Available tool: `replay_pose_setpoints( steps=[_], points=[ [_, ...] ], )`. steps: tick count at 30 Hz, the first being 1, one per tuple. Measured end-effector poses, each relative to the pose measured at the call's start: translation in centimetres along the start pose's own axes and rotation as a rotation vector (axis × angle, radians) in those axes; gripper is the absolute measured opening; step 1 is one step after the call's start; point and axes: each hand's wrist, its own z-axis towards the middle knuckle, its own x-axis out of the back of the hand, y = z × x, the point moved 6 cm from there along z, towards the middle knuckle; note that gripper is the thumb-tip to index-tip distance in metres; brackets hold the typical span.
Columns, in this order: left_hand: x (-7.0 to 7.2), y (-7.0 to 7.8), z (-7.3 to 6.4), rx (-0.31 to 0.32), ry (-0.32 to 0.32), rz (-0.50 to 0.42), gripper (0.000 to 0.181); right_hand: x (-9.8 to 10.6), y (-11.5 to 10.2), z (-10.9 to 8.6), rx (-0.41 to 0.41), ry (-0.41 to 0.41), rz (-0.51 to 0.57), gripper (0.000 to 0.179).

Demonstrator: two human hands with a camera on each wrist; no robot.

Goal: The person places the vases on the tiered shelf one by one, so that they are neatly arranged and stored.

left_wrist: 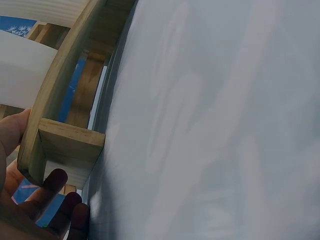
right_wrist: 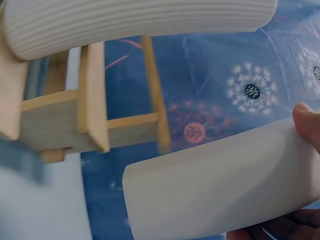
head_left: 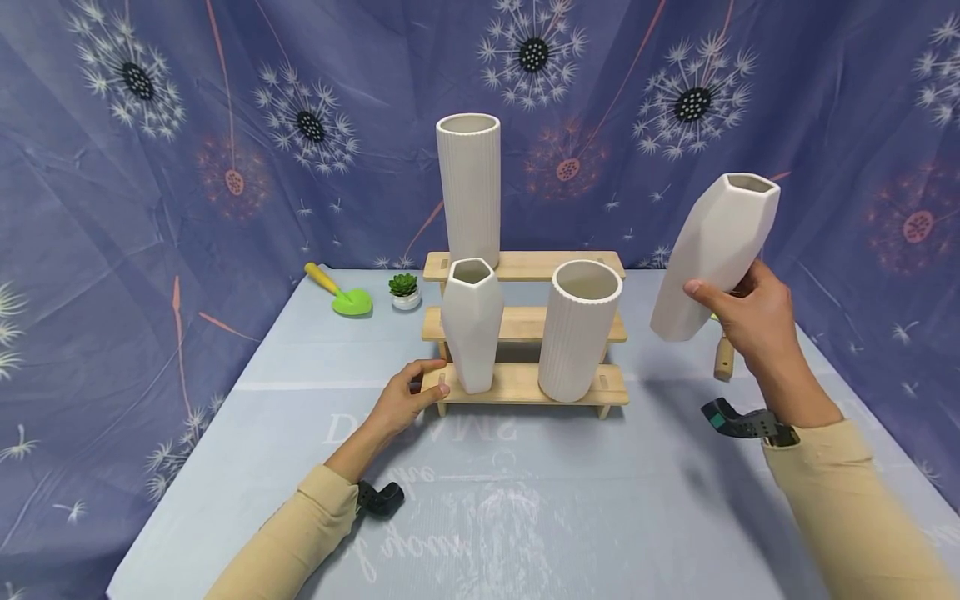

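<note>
My right hand (head_left: 761,312) grips a white faceted vase (head_left: 716,250) around its side, holding it tilted in the air right of the wooden tiered stand (head_left: 525,385). In the right wrist view, thumb and fingers press opposite sides of this vase (right_wrist: 215,185). At the stand's lowest tier, my left hand (head_left: 405,400) holds the left end, thumb above and fingers below the board (left_wrist: 35,145). Another faceted vase (head_left: 474,333) and a ribbed cylindrical vase (head_left: 577,333) stand upright on that tier. A tall ribbed vase (head_left: 471,192) rises from the top tier's left part.
A green toy shovel (head_left: 351,302) with a yellow handle lies at the back left, beside a small potted succulent (head_left: 405,292). A wooden-handled tool (head_left: 723,358) lies behind my right hand, partly hidden. Patterned blue cloth (head_left: 375,125) hangs behind the pale table (head_left: 480,517).
</note>
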Motion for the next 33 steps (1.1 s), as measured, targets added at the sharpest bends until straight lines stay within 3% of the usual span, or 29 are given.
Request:
replay_pose_setpoints(
  steps=[4, 11, 29, 33],
  points=[
    [-0.1, -1.7, 0.9, -0.016, 0.02, 0.002, 0.049, 0.0, -1.2, 0.3, 0.003, -0.005, 0.014, 0.08],
    [-0.1, -1.4, 0.7, -0.032, 0.026, 0.005, 0.048, -0.5, -2.8, 1.0, 0.004, -0.027, 0.029, 0.081],
    [0.0, -1.7, 0.8, -0.012, 0.018, 0.013, 0.051, -3.0, -6.6, 3.9, 0.102, -0.097, 0.128, 0.073],
    [0.0, -1.0, 0.6, -0.004, 0.007, 0.0, 0.051, -3.8, -7.0, 4.8, 0.118, -0.129, 0.14, 0.074]
  ],
)
